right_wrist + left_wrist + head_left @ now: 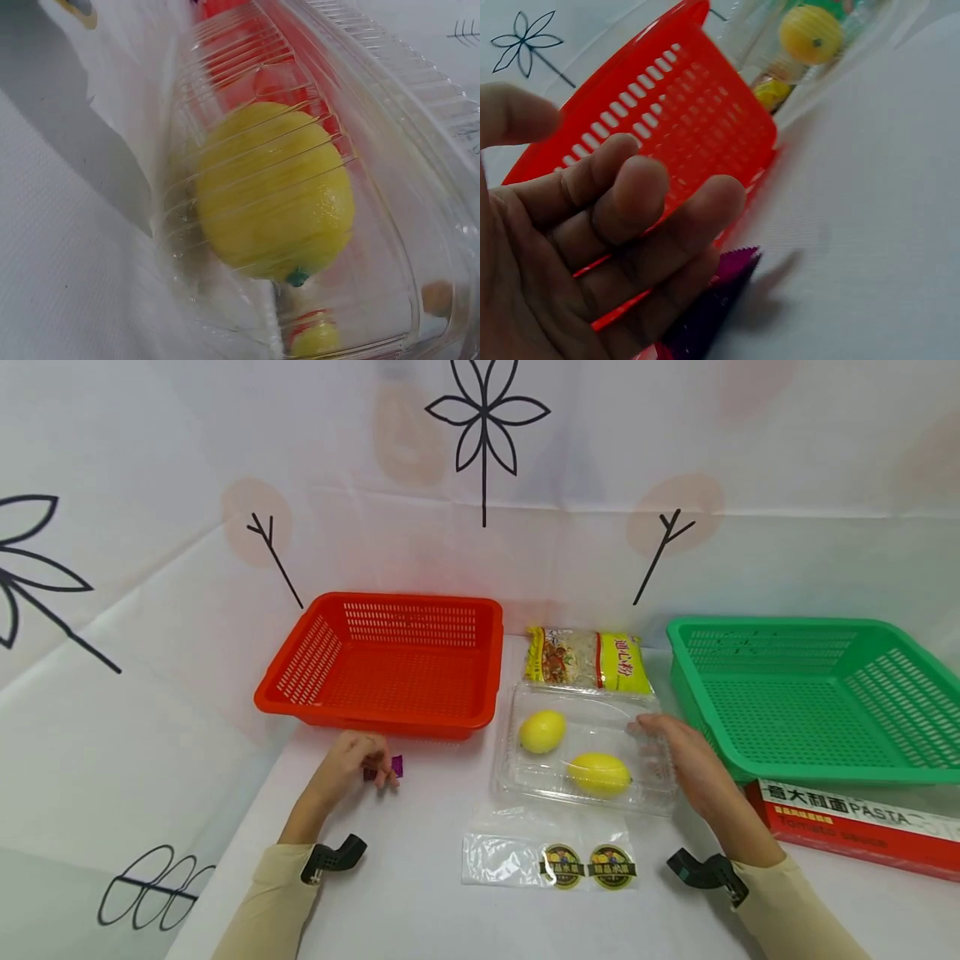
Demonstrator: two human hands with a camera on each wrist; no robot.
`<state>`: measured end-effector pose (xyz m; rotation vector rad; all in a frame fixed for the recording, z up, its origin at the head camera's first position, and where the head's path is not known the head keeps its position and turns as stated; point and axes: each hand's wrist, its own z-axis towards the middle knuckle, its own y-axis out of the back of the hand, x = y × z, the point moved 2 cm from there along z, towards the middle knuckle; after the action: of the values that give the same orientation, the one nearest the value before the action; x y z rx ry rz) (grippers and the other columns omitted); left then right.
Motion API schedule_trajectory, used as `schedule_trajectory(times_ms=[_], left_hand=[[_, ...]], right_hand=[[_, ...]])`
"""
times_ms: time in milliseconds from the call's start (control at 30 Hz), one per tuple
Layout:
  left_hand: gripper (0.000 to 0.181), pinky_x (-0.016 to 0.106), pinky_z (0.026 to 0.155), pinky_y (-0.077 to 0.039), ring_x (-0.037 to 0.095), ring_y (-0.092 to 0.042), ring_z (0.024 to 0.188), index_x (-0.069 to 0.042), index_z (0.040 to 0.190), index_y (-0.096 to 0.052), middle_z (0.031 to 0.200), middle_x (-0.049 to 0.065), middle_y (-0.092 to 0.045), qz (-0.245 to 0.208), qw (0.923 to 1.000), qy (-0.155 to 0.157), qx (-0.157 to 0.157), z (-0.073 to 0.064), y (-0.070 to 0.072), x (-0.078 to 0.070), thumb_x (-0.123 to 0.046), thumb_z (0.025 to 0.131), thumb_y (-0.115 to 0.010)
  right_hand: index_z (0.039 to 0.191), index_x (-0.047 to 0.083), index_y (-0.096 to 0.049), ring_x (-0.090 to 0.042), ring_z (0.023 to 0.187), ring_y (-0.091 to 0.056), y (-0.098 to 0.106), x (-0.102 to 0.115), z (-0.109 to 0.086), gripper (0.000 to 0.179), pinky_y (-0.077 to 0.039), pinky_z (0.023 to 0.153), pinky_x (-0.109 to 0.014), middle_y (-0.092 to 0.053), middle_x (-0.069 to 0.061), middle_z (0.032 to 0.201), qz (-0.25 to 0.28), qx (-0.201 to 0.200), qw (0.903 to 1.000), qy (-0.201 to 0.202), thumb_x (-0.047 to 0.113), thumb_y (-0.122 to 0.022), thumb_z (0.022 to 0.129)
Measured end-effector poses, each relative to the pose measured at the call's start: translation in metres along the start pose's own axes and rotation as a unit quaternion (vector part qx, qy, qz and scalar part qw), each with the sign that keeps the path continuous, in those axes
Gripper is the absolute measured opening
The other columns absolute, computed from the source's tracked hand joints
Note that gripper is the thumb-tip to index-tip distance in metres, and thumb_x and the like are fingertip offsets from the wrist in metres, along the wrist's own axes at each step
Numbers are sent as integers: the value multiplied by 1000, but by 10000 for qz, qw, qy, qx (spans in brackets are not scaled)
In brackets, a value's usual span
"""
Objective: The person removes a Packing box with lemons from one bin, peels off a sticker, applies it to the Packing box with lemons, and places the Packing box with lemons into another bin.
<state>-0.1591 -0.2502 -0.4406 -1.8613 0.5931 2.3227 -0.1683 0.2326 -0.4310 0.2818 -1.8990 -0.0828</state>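
A clear plastic container (pixel 570 702) holds two yellow lemons (pixel 543 731), one at its left and the other lemon (pixel 274 191) nearer the front. My right hand (pixel 686 756) grips the container's right side, its fingertips reaching over the edge. Through the clear wall, a fingertip (pixel 436 298) shows in the right wrist view. My left hand (pixel 351 768) hovers by the red basket's front, fingers loosely bent and holding nothing. Just beyond those fingers lies a small shiny purple packet (pixel 731 274), partly hidden by the hand.
A red basket (pixel 397 727) stands at back left, a green basket (pixel 693 710) at right. Between them lies a yellow noodle bag (pixel 588 660). A red pasta box (pixel 862 831) sits before the green basket; a clear bag with round labels (pixel 502 860) lies in front of the container.
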Motion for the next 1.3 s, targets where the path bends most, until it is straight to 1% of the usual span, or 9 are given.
schedule_trajectory(times_ms=[67,133,400,600,767,933,1033,1167,1300], left_hand=[[37,32,65,-58,35,-71,66,8,79,-63,67,18,-67,-31,9994,50,327,2,-5,1,-2,106,-41],[29,33,71,-60,32,-71,70,9,85,-66,72,16,-68,-38,9990,61,439,4,-10,2,0,106,-47],[16,36,77,-61,37,-70,73,12,96,-66,80,16,-70,46,9988,-209,450,7,-22,1,1,104,-56],[12,42,76,-61,40,-72,80,9,105,-68,92,18,-72,224,9979,-348,498,7,-39,-3,2,102,-59],[35,38,89,-57,35,-69,106,5,135,-61,122,20,-69,770,9933,-509,693,6,-67,-9,-3,100,-64],[62,39,98,-54,35,-59,129,-1,155,-43,151,15,-53,717,9913,-560,953,5,-96,-13,-4,98,-66],[73,40,101,-53,35,-52,136,-8,161,-35,163,9,-39,718,9867,-696,1283,3,-108,-13,-5,96,-68],[84,40,105,-49,29,-50,139,-17,165,-29,168,3,-29,977,9775,-873,1651,1,-117,-11,-9,94,-71],[86,39,107,-48,23,-56,132,-24,166,-27,160,2,-43,1195,9751,-752,1708,0,-119,-10,-13,94,-72]], right_hand=[[155,-4,-38,-42,136,-35,1,-1,1,78,-40,100,-49,-30,-24,159,-7,-25,10000,22,57,-46,106],[155,-4,-37,-40,135,-36,1,-2,1,79,-40,99,-48,-31,-24,159,-28,-46,10000,46,57,-47,106],[154,-5,-38,-35,127,-42,0,-5,-1,76,-42,95,-42,-40,-27,154,62,-238,9995,204,55,-43,108],[155,0,-40,-30,128,-44,-2,-8,-12,72,-42,98,-37,-41,-19,155,296,-579,9977,214,56,-36,110],[160,3,-34,-30,133,-40,-8,-14,-28,76,-39,102,-38,-37,-18,157,241,-747,9968,173,58,-40,108],[162,7,-35,-32,137,-41,-12,-21,-42,70,-39,101,-37,-31,-15,165,-106,-811,9962,284,51,-47,108],[164,11,-31,-28,128,-50,-15,-23,-47,71,-41,97,-32,-32,-15,164,-182,-843,9956,361,47,-52,107],[164,12,-31,-21,119,-54,-16,-24,-50,70,-43,93,-26,-36,-15,161,-250,-866,9946,506,45,-54,107],[165,10,-28,-27,128,-46,-16,-25,-51,71,-40,97,-33,-33,-17,163,-234,-842,9946,557,44,-53,107]])
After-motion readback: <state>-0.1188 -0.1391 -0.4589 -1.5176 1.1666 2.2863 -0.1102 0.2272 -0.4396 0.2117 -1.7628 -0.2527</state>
